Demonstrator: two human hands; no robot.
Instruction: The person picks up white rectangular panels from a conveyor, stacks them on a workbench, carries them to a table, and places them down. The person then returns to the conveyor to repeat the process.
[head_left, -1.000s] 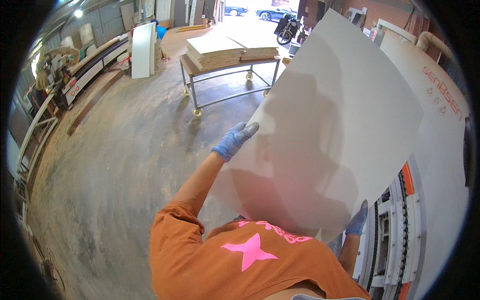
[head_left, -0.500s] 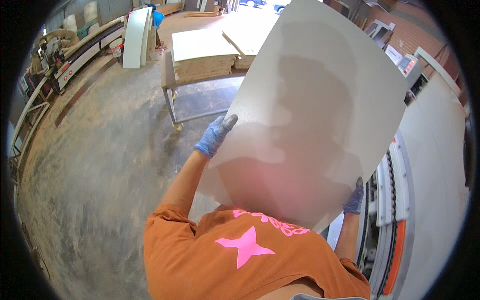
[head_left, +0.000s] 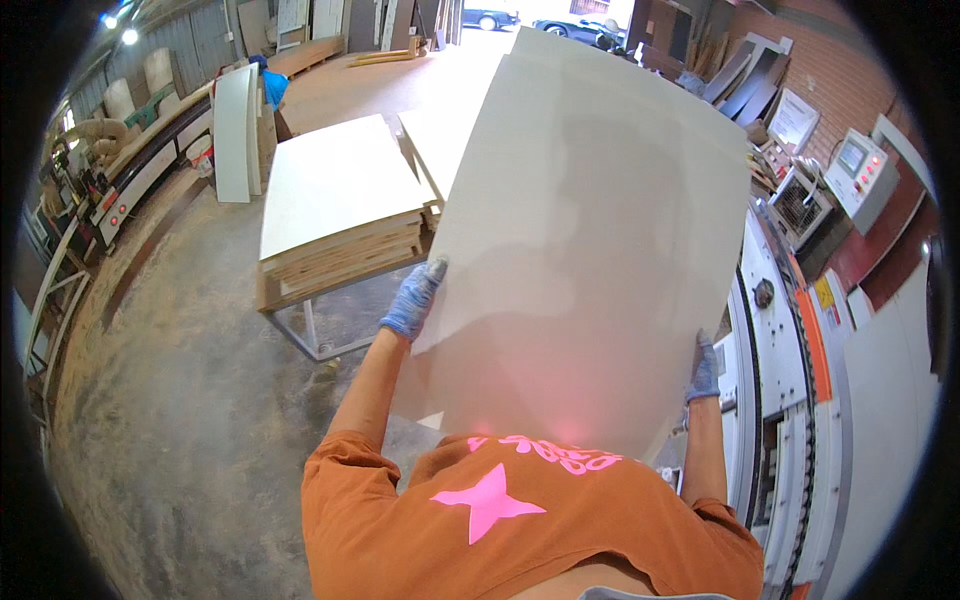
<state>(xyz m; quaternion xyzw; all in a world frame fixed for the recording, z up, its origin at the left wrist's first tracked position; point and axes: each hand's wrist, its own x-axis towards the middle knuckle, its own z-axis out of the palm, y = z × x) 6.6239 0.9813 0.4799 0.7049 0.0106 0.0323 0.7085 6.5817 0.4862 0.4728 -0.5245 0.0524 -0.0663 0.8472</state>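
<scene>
A large, pale rectangular board [head_left: 590, 250] is held up in front of my chest, tilted, with my shadow falling across its face. My left hand [head_left: 415, 300], in a blue work glove, grips its left edge; the thumb lies on the near face and the other fingers are out of sight behind. Lower down on the right edge, my gloved right hand [head_left: 703, 368] holds it the same way, thumb on the face. The board's bottom edge is close to my orange shirt.
Left of the board stands a metal-framed cart [head_left: 318, 335] bearing a stack of white-topped boards [head_left: 345, 195]. A long machine with a chain track [head_left: 795, 490] runs along my right, its control panel [head_left: 860, 168] farther back. Several panels [head_left: 235, 135] lean upright near a person in blue [head_left: 273, 88].
My view has shifted, and the held board now stands less slanted to the right. The cart with its stack appears nearer and more to the left. Both hands keep their hold.
</scene>
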